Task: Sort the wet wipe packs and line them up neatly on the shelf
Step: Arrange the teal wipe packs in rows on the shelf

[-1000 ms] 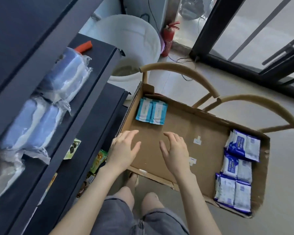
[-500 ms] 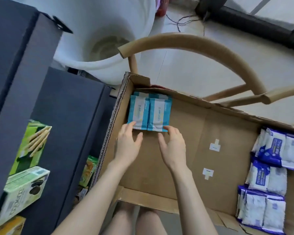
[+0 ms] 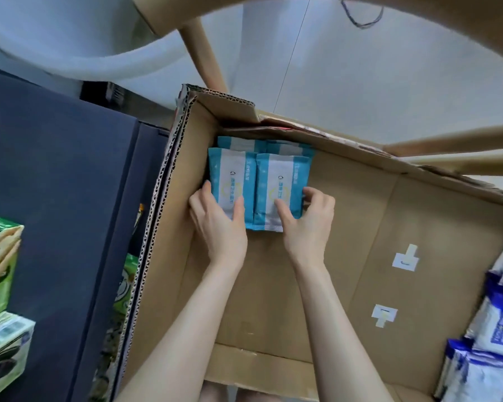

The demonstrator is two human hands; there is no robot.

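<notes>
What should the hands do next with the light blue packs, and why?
Probably lift both packs straight up out of the cardboard box: the left hand grips the left pack, the right hand grips the right pack, and the dark shelf stands to the left.

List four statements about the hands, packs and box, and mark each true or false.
1. The left hand grips the left teal pack. True.
2. The right hand holds nothing. False: it grips the right teal pack.
3. Both hands reach into the box. True.
4. The blue packs touch the teal ones. False: they lie apart, at the box's right side.
</notes>
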